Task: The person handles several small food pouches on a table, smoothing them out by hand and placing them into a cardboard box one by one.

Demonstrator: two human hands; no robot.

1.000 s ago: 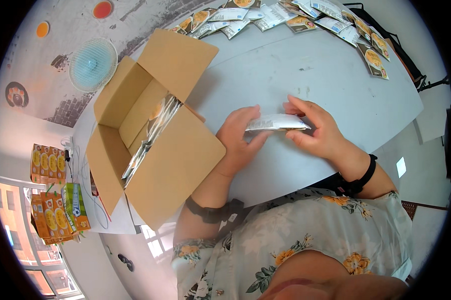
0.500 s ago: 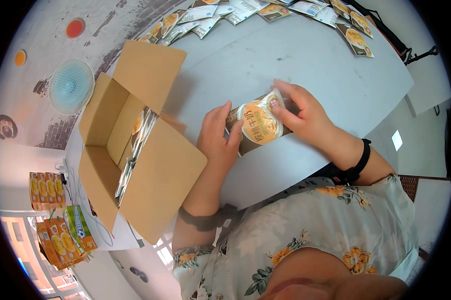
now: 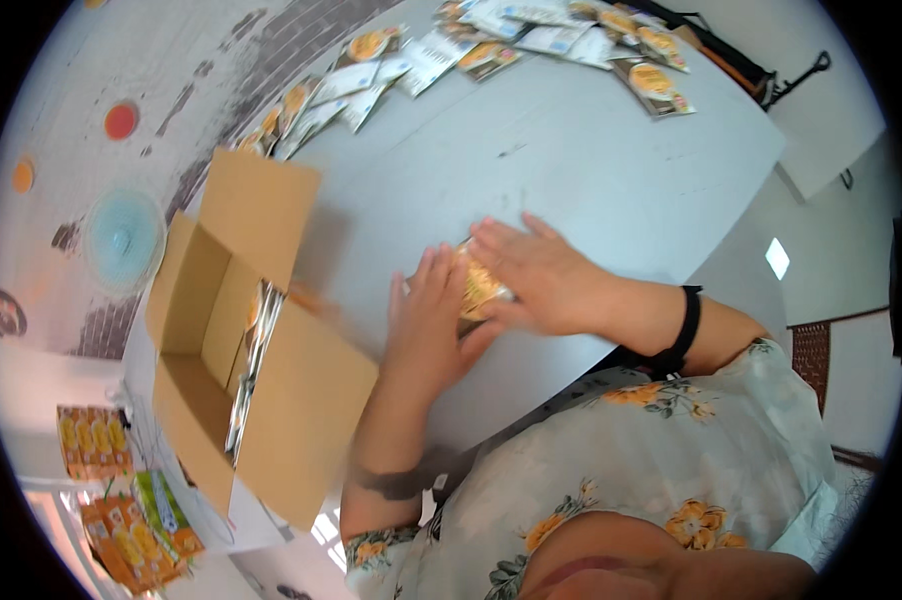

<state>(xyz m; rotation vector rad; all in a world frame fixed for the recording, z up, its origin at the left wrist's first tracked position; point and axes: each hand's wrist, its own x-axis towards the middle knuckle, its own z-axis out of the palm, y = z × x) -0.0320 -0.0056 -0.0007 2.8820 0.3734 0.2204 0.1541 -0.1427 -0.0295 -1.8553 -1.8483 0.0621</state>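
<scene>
Two walls' worth of room opens up around a pale table; taking the hands as the clock's centre, a grey brick-patterned wall fills nine to eleven. An open carton stands between eight and nine, flaps spread, thin packets on edge inside it. More packets, in a loose row, curve along the far edge from ten to half past one. Orange boxes and a green box sit towards eight; a blue fan shows just past nine.

From twelve to two the tabletop lies bare between row and hands, and the near edge slants under the right forearm.

On the labels I see yellow ovals on brown or orange; the white packet backs carry print too small to read.

One packet lies under both hands, yellow face up. The left hand covers its nine o'clock end, thumb spread; I cannot tell whether it pinches. The right hand rests flat across the other end, fingers stretched straight.
</scene>
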